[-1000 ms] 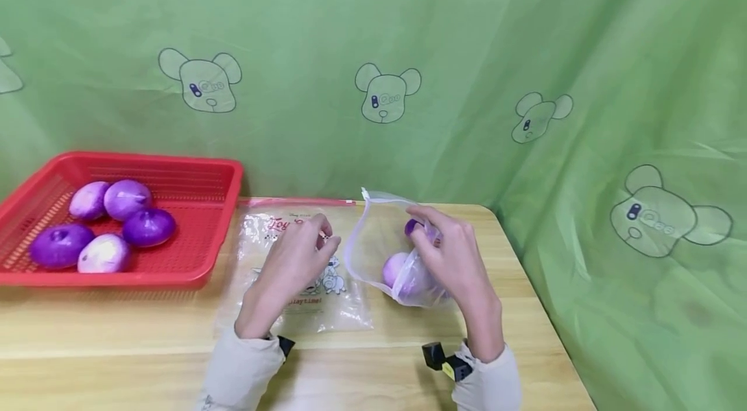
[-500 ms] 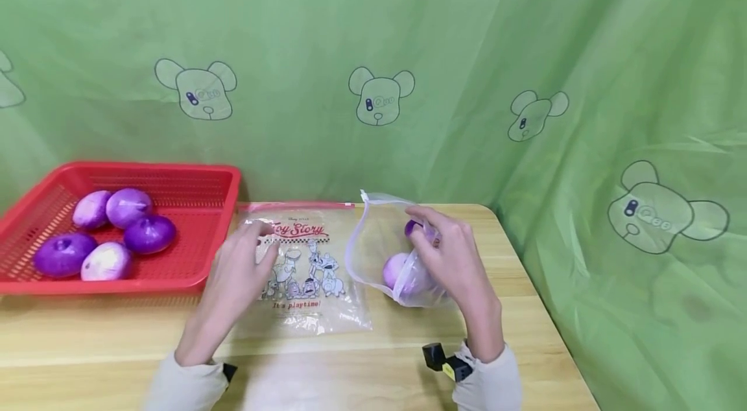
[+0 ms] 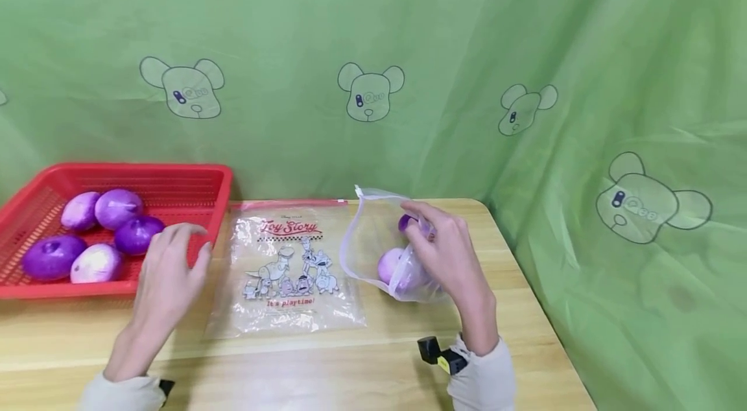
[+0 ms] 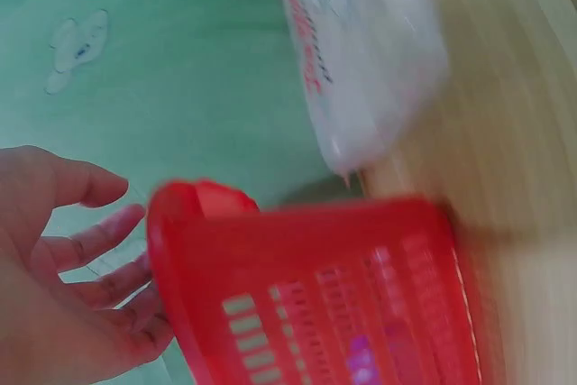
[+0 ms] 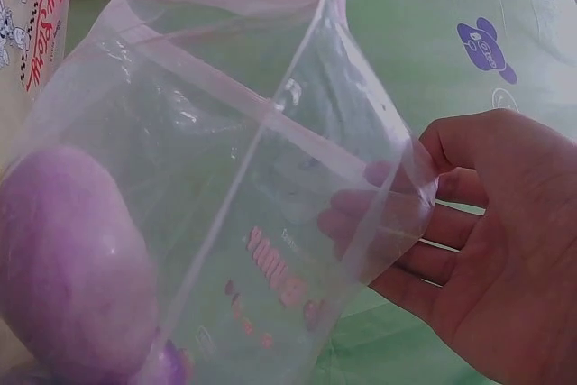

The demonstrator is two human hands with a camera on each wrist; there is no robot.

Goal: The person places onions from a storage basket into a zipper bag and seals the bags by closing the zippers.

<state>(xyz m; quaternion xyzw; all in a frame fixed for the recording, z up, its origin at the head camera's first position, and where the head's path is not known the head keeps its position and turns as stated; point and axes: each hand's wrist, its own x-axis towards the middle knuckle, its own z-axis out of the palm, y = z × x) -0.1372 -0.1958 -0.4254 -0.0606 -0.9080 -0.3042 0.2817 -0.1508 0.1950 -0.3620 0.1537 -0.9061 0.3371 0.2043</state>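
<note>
My left hand (image 3: 169,271), fingers loosely spread with nothing in them, is at the front right corner of the red basket (image 3: 220,203). In the left wrist view its fingers are beside the basket rim (image 4: 171,250). Several purple onions lie in the basket, the nearest to this hand a dark, shiny onion (image 3: 137,234). My right hand (image 3: 449,252) pinches the edge of a clear zip bag (image 5: 225,123), thumb outside and fingers behind the film. The bag's mouth gapes toward the left. Inside it sit a pale purple onion (image 5: 77,263) and a darker purple piece, partly hidden.
A flat printed zip bag (image 3: 292,317) with a red slider strip lies on the wooden table (image 3: 315,365) between basket and open bag. A green curtain (image 3: 280,126) hangs behind the table and along its right side.
My left hand has moved left from beside the clear bag, across the printed bag, to the basket. My right hand keeps its grip on the bag's edge.
</note>
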